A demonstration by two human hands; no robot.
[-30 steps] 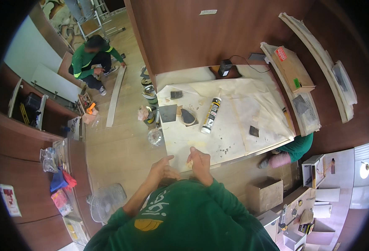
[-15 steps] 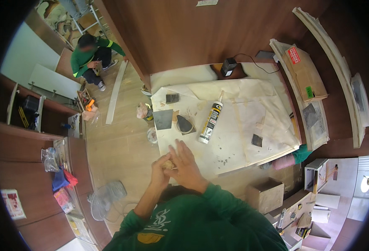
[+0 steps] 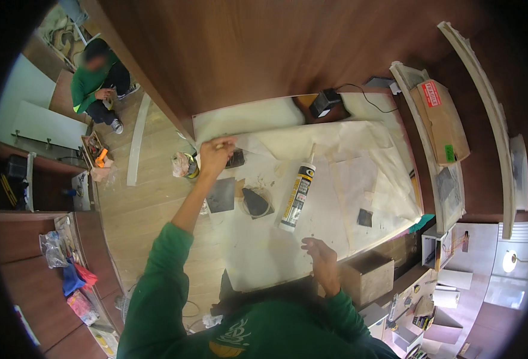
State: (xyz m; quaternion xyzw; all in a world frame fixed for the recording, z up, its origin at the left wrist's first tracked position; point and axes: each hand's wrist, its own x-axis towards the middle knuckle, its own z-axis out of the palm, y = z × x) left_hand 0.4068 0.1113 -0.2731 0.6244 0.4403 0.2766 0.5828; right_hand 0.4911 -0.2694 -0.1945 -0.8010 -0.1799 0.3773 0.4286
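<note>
My left hand (image 3: 216,158) reaches over the far left corner of the paper-covered table (image 3: 252,257). Its fingers are closed, with a small pale bit showing between them that I cannot make out. Right beside it lies a small dark block (image 3: 236,159). My right hand (image 3: 322,258) hovers by the table's near edge, fingers apart and holding nothing. Between the hands a sealant cartridge (image 3: 299,197) with a nozzle lies on the paper. To its left are a grey sandpaper sheet (image 3: 221,195) and a dark piece (image 3: 254,202) inside a tape-like ring.
Another dark square (image 3: 365,217) lies on the table's right part. A black box-shaped device (image 3: 325,103) with a cord stands at the back. Shelves on the right hold a cardboard box (image 3: 439,122). A person (image 3: 99,81) crouches on the floor at far left, near a long white strip (image 3: 138,140).
My hands have parted from around a tan lump. The left has stretched forward to the table's far left corner; the right has drawn away to the right. The view has shifted a little.
</note>
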